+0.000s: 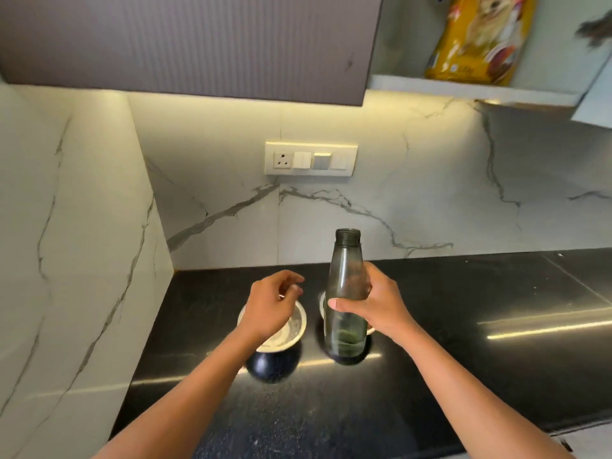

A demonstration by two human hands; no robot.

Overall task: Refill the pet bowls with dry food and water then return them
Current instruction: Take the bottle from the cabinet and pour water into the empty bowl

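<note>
A smoky-grey clear bottle [346,276] stands upright on the black counter [463,342], its neck uncapped, with a little liquid at the bottom. My right hand [374,306] is wrapped around its middle. To the left sits a pet bowl [298,323], white inside and dark outside. My left hand [268,309] hovers over it with fingers loosely curled and nothing visible in them. A second white bowl [322,301] is mostly hidden behind the bottle. A yellow dry dog food bag [480,38] stands on the white shelf [463,89] at the upper right.
A marble wall closes the counter's left end and back. A switch and socket panel [311,159] is on the back wall. A dark upper cabinet [198,44] hangs overhead. The counter runs on to the right.
</note>
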